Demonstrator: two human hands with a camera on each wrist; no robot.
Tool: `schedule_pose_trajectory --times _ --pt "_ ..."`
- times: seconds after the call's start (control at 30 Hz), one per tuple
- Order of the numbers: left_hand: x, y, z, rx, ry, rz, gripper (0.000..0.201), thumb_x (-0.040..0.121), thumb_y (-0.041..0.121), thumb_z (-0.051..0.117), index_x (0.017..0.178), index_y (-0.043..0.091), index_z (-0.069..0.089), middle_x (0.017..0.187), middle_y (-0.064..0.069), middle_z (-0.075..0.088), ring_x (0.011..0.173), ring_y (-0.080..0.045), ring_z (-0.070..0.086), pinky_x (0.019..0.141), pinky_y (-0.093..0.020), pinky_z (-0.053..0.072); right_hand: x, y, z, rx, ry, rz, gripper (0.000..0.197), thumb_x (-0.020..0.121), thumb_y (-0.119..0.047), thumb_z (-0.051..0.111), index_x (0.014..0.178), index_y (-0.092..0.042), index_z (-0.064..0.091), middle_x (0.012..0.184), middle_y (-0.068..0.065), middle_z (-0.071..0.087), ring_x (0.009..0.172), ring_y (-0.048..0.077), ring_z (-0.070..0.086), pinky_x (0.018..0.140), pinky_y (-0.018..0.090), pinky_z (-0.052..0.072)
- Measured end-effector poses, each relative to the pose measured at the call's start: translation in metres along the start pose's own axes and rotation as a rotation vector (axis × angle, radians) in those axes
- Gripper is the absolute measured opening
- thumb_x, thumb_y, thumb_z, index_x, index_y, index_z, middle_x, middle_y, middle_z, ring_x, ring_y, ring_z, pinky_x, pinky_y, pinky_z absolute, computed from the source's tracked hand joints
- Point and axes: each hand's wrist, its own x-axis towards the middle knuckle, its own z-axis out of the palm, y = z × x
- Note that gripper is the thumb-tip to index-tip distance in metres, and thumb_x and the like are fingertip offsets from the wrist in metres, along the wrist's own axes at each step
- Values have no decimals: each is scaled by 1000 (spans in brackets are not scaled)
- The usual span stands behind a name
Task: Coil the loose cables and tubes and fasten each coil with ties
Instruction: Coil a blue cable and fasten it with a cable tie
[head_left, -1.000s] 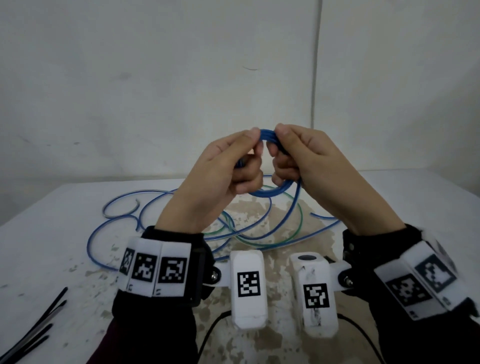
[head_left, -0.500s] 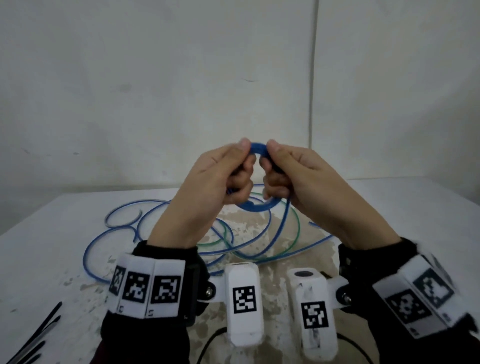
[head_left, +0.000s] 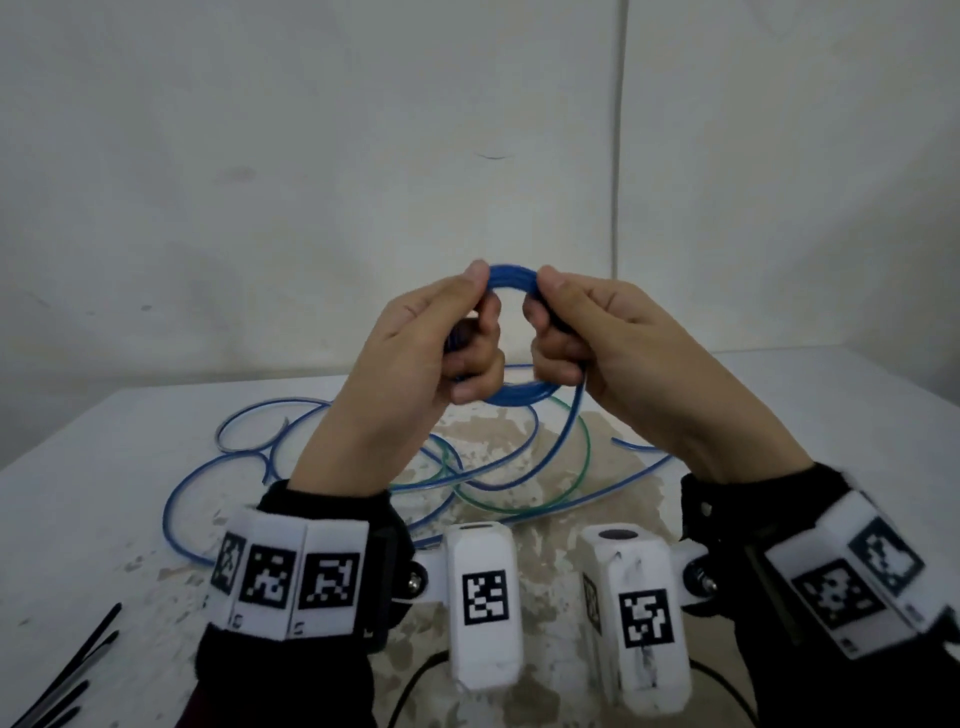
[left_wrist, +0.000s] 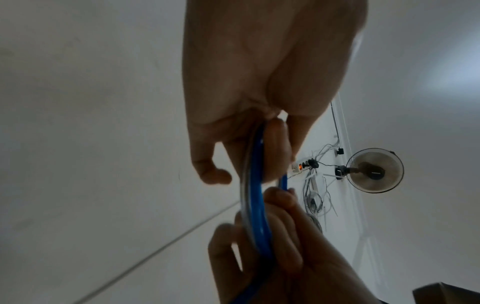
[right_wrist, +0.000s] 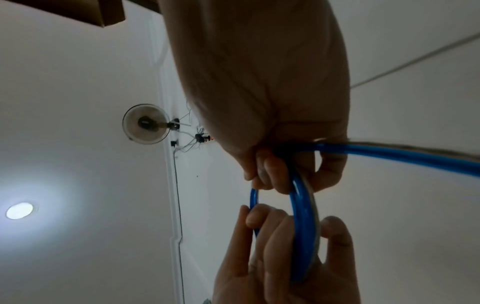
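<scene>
Blue tube coil (head_left: 511, 275) held up over the table (head_left: 78, 467), left hand (head_left: 415, 353) and right hand (head_left: 597, 338) each pinching a side; looks light, springy, smooth; grip across all turns or it'll likely spring open; tail (head_left: 566, 452) trails down

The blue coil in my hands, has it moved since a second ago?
Cannot tell. The blue coil sits higher against the table's far edge, but the head camera shifted too.
</scene>
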Motion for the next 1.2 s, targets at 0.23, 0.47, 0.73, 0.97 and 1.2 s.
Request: schedule_pose_trajectory --times 0.23,0.47,0.73,0.97,1.2 --pt "-9 6 -12 154 -152 -101 32 91 28 42 69 5 46 46 7 24 39 -13 23 44 -19 26 -2 0 3 -95 -92 60 37 103 -24 34 69 -10 44 51 -8 22 47 8 18 44 15 22" --pt "-1 3 -2 54 48 101 33 100 21 37 71 8 43 50 6 19 42 -8 14 40 -16 21 3 6 4 104 -14 -21 36 103 -23 31 80 -9 54 55 -3 40 56 13 47 67 23 45" --pt "-1 2 2 11 25 126 32 100 23 39 70 11 40 49 8 23 41 -7 15 41 -18 17 3 5 7 38 -10 -90 35 103 -24 31 81 -9 53 56 -1 42 55 13 48 64 22 45" --pt "-2 1 -5 -6 -78 -86 36 89 38 42 63 13 44 45 6 17 37 -10 19 50 -29 14 1 2 9 66 -26 -24 37 103 -26 32 72 -11 43 50 -9 26 47 9 25 48 18 28" --pt "0 0 2 -31 124 121 37 99 31 36 69 10 43 48 7 20 42 -9 15 43 -21 16 4 6 2 141 -34 -36 38 103 -25 30 84 -9 59 59 -2 54 63 15 56 73 27 49"
